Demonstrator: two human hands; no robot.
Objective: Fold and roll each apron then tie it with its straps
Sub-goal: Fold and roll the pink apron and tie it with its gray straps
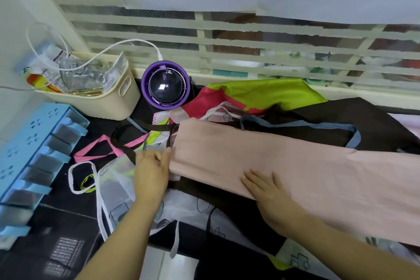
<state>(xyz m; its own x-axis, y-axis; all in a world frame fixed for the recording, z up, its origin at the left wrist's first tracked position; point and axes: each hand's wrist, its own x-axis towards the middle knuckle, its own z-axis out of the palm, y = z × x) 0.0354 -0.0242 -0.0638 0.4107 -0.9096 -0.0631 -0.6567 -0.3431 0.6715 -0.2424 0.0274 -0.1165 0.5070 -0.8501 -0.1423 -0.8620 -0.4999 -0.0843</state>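
**Two hands on a folded pink apron**

Head view: the pink apron point(284, 161) lies folded into a long band and runs off to the right from the fingers of both hands. The right hand point(266, 191) rests flat on the band's near edge, its fingers straight and together, pressing the cloth. The left hand point(151, 166) sits at the band's left end with its fingers extended, the thumb side against the cloth edge. Its fingertips are blurred, so a pinch cannot be ruled out.

Just beyond the left fingertips, dark straps point(159, 126) and a pink strap point(100, 143) cross. A white strap loop point(75, 179) lies to their left. Under both wrists spreads a black apron point(227, 207). Well past the fingers are a green-and-red apron point(261, 93), a purple fan point(164, 86) and a cream basket point(122, 100).
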